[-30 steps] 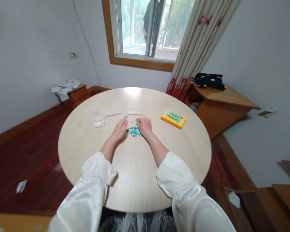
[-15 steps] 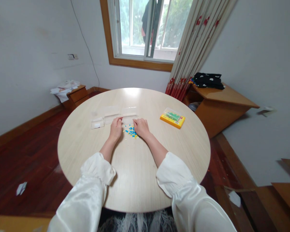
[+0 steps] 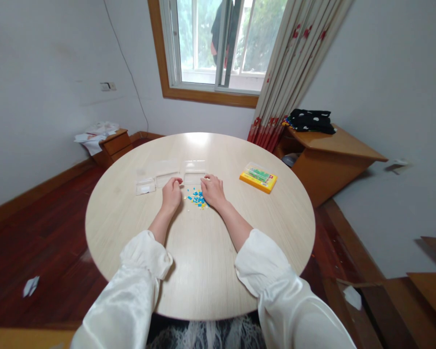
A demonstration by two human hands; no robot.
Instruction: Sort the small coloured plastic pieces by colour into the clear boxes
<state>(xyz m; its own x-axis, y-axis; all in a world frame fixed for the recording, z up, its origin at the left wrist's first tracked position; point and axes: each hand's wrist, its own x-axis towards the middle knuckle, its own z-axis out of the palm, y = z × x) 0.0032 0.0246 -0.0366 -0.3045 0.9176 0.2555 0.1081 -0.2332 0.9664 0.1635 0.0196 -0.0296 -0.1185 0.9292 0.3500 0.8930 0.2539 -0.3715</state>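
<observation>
A small loose pile of tiny blue and yellow blocks (image 3: 198,198) lies on the round table between my hands. My left hand (image 3: 172,195) rests at the left of the pile, its fingers curled in together; anything they hold is too small to make out. Over the pile's right edge lies my right hand (image 3: 213,191), palm down, fingers bent and slightly apart, close to the blocks. Just beyond both hands stand shallow clear plastic boxes: one box (image 3: 195,178) ahead of the pile, another box (image 3: 167,179) farther left, and a small box (image 3: 145,186) at the far left.
A yellow box with a clear lid (image 3: 257,178) sits on the right of the round table (image 3: 203,271). Past its right edge is a tilted wooden cabinet (image 3: 334,150) with black cloth on top. A small stand with papers (image 3: 103,135) is at the back left.
My left hand has shifted slightly left, away from the clear box. The fingers of my right hand have lifted and loosened a little. The whole view has drifted slightly.
</observation>
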